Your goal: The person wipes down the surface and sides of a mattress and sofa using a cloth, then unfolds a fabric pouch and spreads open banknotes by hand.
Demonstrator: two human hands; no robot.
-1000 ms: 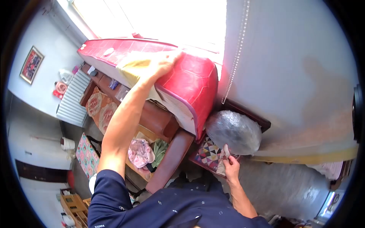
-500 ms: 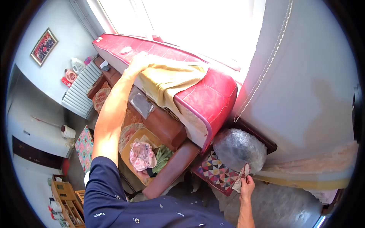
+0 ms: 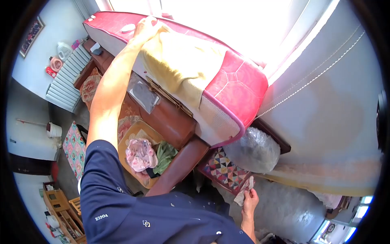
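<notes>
My left hand (image 3: 146, 29) is closed on the corner of a yellow cloth (image 3: 178, 61), which lies over the red padded cover (image 3: 239, 85) by the window and hangs down its pale side. A small white oval object (image 3: 128, 28) is on the cover beside that hand. Low on the right, my right hand (image 3: 250, 200) pinches a small crumpled pale cloth with a reddish edge (image 3: 242, 193). That cloth hangs near a patchwork-topped seat (image 3: 227, 171), on which a plastic-wrapped round bundle (image 3: 256, 150) rests.
A brown sofa (image 3: 162, 120) holds a grey packet (image 3: 144, 95). Pink clothing (image 3: 141, 154) and green cloth (image 3: 165, 157) lie on a wooden chair (image 3: 132, 132). A beaded cord (image 3: 308, 82) hangs at the right wall. Bottles (image 3: 64, 51) stand above a radiator (image 3: 65, 83).
My left hand has moved left along the red cover, drawing the yellow cloth out flatter over it. The view has shifted. My right hand still holds the small cloth.
</notes>
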